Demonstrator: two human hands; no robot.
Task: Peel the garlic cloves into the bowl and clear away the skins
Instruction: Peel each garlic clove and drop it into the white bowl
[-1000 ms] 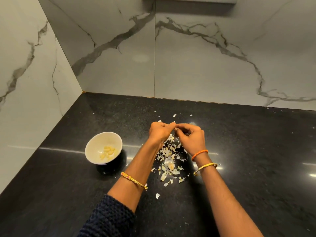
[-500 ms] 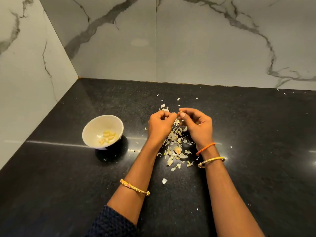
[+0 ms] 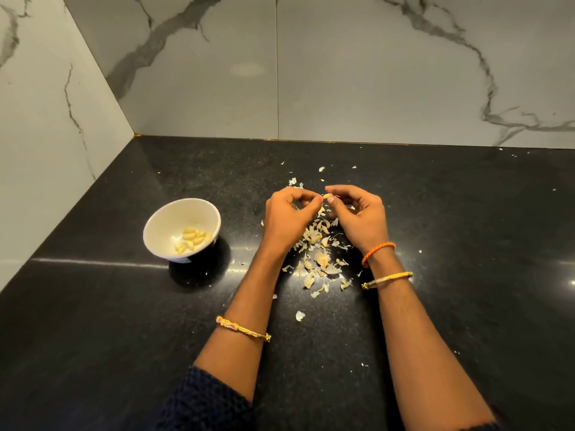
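While left hand (image 3: 287, 217) and right hand (image 3: 357, 217) pinch a small pale-yellow garlic clove (image 3: 326, 196) between fingertips above the papery skins (image 3: 319, 253), it could slip into them, missing the white ceramic bowl (image 3: 161, 225) left of both hands.

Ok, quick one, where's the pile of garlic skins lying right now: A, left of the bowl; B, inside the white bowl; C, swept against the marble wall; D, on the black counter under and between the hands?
D: the garlic skins lie loose on the black counter below the left hand and right hand, while the white bowl holds only peeled cloves.
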